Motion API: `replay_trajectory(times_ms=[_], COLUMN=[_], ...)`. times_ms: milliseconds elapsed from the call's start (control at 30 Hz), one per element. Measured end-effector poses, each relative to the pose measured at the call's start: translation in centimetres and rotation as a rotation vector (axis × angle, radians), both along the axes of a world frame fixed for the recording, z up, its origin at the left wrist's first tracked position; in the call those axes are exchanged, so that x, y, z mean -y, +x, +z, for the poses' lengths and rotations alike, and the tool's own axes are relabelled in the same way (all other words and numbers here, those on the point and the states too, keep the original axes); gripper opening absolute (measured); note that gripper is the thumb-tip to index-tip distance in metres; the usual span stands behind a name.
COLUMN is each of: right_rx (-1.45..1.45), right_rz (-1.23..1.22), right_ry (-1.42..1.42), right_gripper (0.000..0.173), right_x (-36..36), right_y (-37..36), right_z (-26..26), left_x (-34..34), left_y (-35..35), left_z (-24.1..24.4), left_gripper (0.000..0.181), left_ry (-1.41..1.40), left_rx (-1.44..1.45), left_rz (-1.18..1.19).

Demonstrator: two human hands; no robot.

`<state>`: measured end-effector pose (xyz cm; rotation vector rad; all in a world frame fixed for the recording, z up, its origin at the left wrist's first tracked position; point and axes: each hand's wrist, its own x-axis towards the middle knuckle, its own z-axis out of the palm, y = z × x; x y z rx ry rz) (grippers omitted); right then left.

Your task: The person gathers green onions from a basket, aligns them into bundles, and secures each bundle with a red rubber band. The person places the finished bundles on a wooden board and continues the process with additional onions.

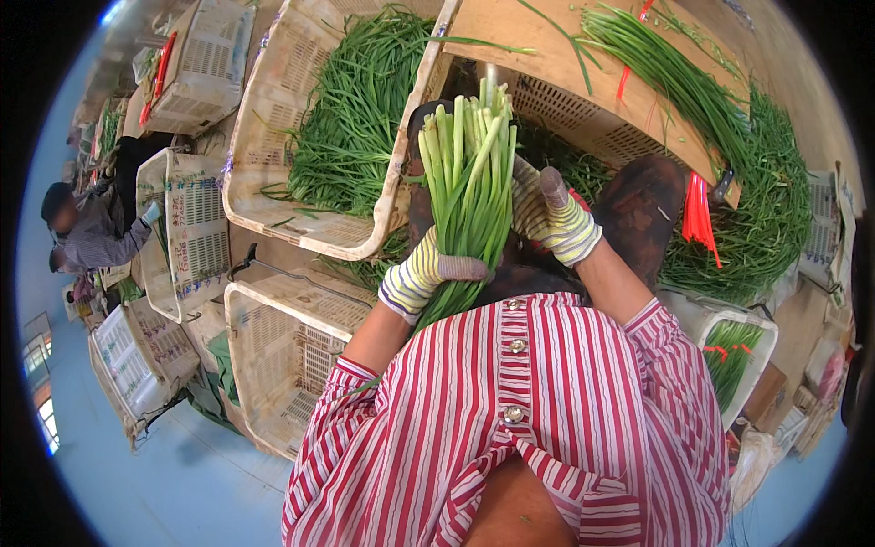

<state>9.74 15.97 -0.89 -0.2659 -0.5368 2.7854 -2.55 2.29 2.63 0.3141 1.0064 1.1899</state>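
Note:
A thick bunch of green leafy stalks, probably garlic chives (472, 157), stands tilted above my lap with its pale cut ends pointing away from me. My left hand (437, 270), in a striped knit glove, is wrapped around the leafy lower part, thumb across the front. Beside the bunch's right side is my right hand (557, 212), gloved the same way. Its thumb is raised and its fingers are apart from the thumb; the fingertips are partly hidden near the stalks, so contact there is unclear.
A large plastic crate (386, 236) of loose greens stands ahead left, another crate (266, 369) nearer. At right, a wooden board (506, 24) bears a tied bunch (663, 75), a knife (722, 184) and hanging red ties (698, 219). A person (102, 232) works far left.

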Motion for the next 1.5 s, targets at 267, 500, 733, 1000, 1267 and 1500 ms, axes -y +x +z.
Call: replay_trajectory(times_ms=[267,500,733,1000,1267,1500], right_rx=[0.161,0.296,0.467,0.285,0.423,0.423], right_rz=[0.026,-0.172,0.048,-0.285,-0.003,0.049], right_ry=[0.348,0.772,1.447,2.277,2.543,2.354], right_gripper=[0.064,0.061,0.036,0.026,0.027,0.012], right_x=[-0.8,1.1,-2.5,-5.1,-4.8,-6.5], right_y=[-0.6,-1.6,-0.3,-2.3,-3.9,-3.6], right_z=[0.7,0.5,-0.6,9.9,8.6,6.1], left_x=[-0.4,0.9,0.4,-0.4,-0.4,-0.4], left_y=[0.3,-0.8,-0.9,0.4,0.9,-0.6], left_z=[0.3,-2.4,-1.7,-0.5,-0.3,-0.7], left_gripper=[0.067,0.069,0.062,0.06,0.057,0.063], left_ry=[0.009,-0.002,-0.036,0.045,-0.046,-0.04], left_rx=[0.0,0.066,0.037,-0.127,-0.193,-0.021], left_rz=[0.028,0.054,-0.003,0.06,0.11,-0.057])
